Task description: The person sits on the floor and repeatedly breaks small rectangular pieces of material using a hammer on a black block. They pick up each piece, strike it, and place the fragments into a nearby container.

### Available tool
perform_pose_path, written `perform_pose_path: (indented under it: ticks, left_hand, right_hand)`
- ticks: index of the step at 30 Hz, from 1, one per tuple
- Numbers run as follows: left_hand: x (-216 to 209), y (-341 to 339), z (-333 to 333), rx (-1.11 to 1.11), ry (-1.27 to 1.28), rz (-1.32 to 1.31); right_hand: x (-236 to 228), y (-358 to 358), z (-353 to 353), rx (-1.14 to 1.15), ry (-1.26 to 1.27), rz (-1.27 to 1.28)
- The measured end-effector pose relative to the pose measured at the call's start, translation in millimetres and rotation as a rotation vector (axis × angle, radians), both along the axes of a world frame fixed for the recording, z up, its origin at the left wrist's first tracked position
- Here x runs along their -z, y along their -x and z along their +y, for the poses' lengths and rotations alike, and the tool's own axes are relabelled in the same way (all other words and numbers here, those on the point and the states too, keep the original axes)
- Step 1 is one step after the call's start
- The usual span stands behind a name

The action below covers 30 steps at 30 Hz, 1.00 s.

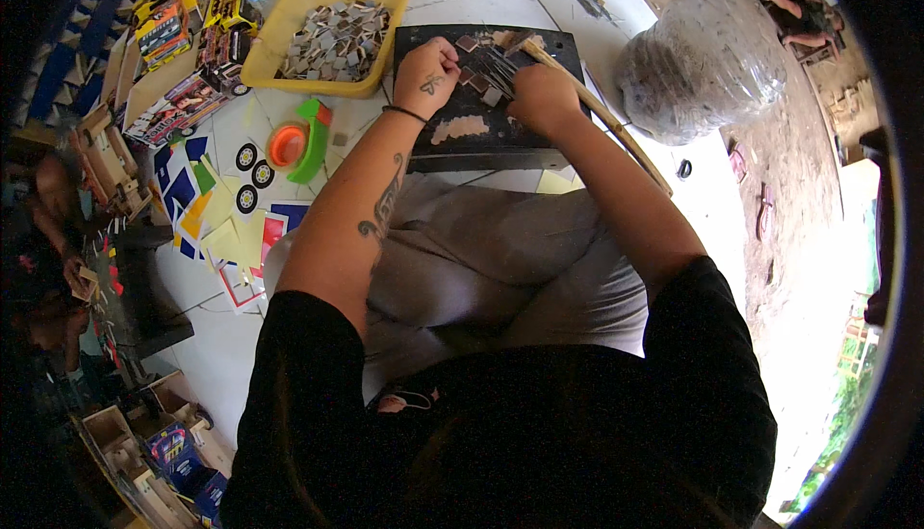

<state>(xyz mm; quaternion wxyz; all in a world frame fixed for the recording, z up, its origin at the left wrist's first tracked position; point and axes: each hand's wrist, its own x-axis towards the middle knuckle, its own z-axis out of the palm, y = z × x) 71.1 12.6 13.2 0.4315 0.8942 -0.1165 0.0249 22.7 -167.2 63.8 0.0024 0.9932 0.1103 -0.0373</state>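
Observation:
My left hand (426, 77) is over the left side of a low black block (525, 152), its fingers curled together in a pinch. Whatever they hold, if anything, is too small to make out. On the block's right half, my right hand (545, 99) is closed with its fingertips against a bunch of thin grey nail-like pieces (497, 71); its grip is partly hidden. Small square brown-edged tiles (467, 43) lie scattered between the hands. A hammer's wooden handle (624, 132) slants past my right hand, its head resting near the block's far edge.
A yellow basin (262, 63) of small square pieces stands beyond my left hand. Left of the block are a green tape dispenser (316, 149), orange tape roll (287, 146), several toy wheels (261, 174) and coloured paper (223, 240). A plastic-wrapped bundle (701, 67) sits at right.

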Motion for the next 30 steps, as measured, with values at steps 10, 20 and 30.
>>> perform_pose_path:
  ticks: [10,20,30]
  left_hand:
    - [-4,15,-2,0.013,-0.302,-0.419]
    - [1,68,2,-0.036,0.056,-0.328]
    - [3,60,4,-0.026,0.021,-0.249]
  right_hand:
    - [0,-16,-35,0.191,-0.687,0.269]
    - [13,-9,-27,0.241,-1.302,0.264]
    - [8,-3,-22,0.184,-0.675,-0.021]
